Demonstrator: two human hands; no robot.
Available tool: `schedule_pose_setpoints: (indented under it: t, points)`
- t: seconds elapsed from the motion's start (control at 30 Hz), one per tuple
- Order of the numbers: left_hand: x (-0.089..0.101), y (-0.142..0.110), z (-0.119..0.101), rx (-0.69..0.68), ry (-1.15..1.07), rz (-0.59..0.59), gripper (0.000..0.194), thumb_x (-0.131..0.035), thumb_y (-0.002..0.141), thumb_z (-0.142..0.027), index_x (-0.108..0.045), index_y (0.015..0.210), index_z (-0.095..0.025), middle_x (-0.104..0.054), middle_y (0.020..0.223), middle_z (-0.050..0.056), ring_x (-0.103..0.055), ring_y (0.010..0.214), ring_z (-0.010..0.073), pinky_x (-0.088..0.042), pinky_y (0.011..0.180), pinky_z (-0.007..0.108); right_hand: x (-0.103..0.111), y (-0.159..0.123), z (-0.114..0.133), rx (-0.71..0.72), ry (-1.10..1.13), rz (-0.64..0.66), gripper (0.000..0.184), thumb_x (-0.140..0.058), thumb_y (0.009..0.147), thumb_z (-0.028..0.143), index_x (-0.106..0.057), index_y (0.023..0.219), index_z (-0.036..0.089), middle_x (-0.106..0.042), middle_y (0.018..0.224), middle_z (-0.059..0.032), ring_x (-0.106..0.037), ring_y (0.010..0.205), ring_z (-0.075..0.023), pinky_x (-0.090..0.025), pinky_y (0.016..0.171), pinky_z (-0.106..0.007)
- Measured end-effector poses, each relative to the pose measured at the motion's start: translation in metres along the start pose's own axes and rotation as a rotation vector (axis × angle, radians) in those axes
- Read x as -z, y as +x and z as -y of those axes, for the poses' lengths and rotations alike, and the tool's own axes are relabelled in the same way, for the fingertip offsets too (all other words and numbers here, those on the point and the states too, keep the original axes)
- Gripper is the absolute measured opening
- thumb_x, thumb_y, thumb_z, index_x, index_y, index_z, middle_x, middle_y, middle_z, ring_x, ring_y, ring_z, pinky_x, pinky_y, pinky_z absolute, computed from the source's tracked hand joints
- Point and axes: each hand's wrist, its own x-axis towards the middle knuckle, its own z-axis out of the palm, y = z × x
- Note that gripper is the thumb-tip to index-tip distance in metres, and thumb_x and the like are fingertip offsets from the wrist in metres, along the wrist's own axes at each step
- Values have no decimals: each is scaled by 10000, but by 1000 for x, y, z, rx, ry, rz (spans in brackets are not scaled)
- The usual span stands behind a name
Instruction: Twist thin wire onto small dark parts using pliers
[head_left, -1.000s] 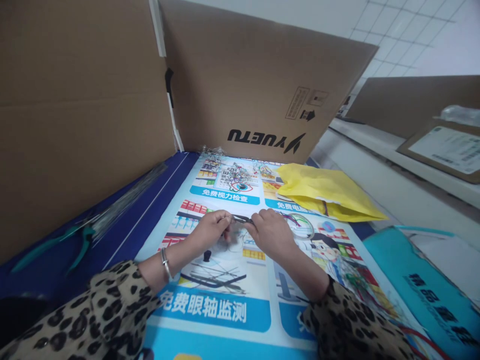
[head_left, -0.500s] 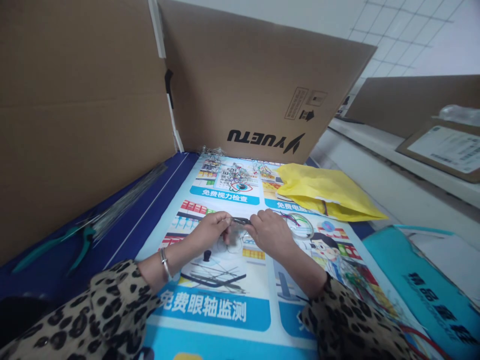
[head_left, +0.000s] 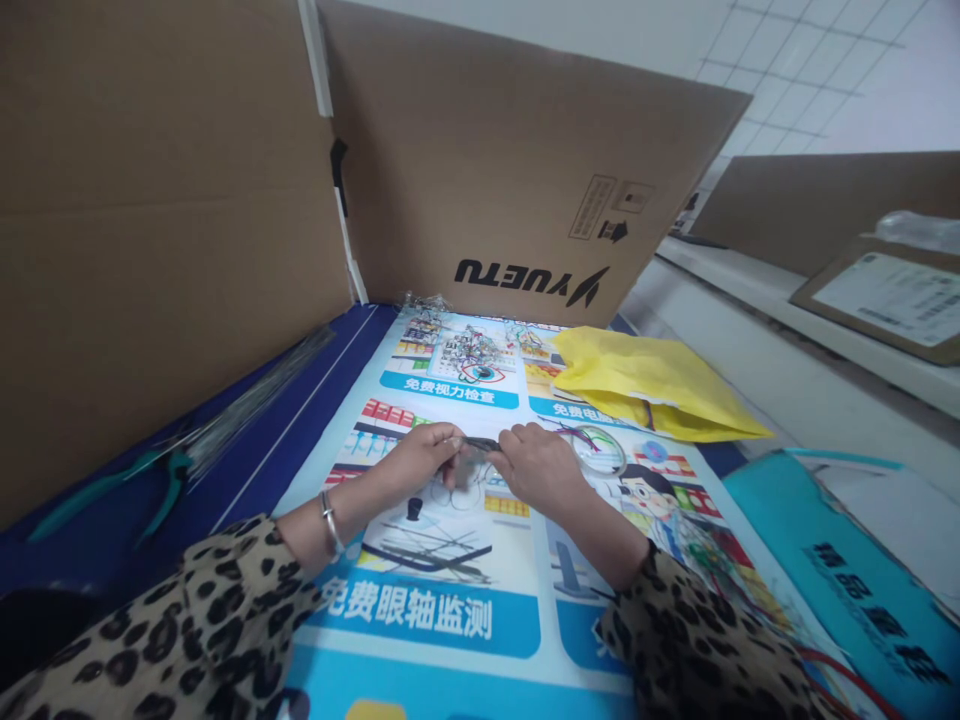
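Observation:
A short dark cord or wire bundle (head_left: 480, 443) stretches between my two hands above the printed mat (head_left: 420, 675). My left hand (head_left: 429, 455) is closed, pinching its left end between thumb and fingers. At the other end my right hand (head_left: 536, 465) is closed round it, knuckles up; the part inside that fist is hidden. Whether the dark piece is wire or cord I cannot tell. Several loose thin dark strands (head_left: 427, 558) lie on the mat below my hands. Just beyond my right hand rests a clear round coil (head_left: 598, 450) with coloured strands beside it.
Teal-handled pliers (head_left: 176, 490) and a bundle of thin straight wires (head_left: 259, 390) lie at the left. Tangled wire bits (head_left: 472, 350) sit at the back. A yellow bag (head_left: 660, 385) and a teal box (head_left: 840, 570) are at the right. Cardboard walls (head_left: 510, 170) stand behind.
The dark piece between my hands has turned slightly, its strands lying closer together. Both hands stay almost in place, still gripping it. Nothing else has visibly moved.

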Motion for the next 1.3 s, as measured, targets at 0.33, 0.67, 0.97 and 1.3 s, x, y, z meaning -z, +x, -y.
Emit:
schedule_pose_setpoints:
  t: [0.33,0.67,0.97,1.3]
  points:
    - [1,3,1,5,31,-29,214,-506,762,-349,-497,700,-144,-509,516,-36,-498,397,73,-353,431,191,-4,0,8,-119,57,131,412,-229,900,461,-541,892,192,-620,833,-61,-566,756,-166,-292,558,-247]
    - [15,11,1,-41,267,-180,266,-458,782,-404,-522,700,-160,-567,516,-14,-512,457,99,-365,455,193,0,5,2,-174,131,282,511,-133,902,488,-564,884,215,-660,855,-52,-611,758,-175,-350,598,-258]
    - [19,10,0,-51,508,-276,292,-445,785,-401,-511,602,-182,-519,435,-43,-470,418,109,-322,478,217,0,8,4,-146,156,314,525,-143,899,490,-591,878,217,-664,869,-51,-607,767,-176,-356,607,-260]
    - [17,10,5,-140,587,-295,339,-368,830,-421,-486,609,-193,-467,467,-40,-452,464,120,-301,503,227,-1,6,-4,-121,290,309,589,-77,891,520,-571,763,226,-654,750,-19,-591,719,-170,-279,538,-248]
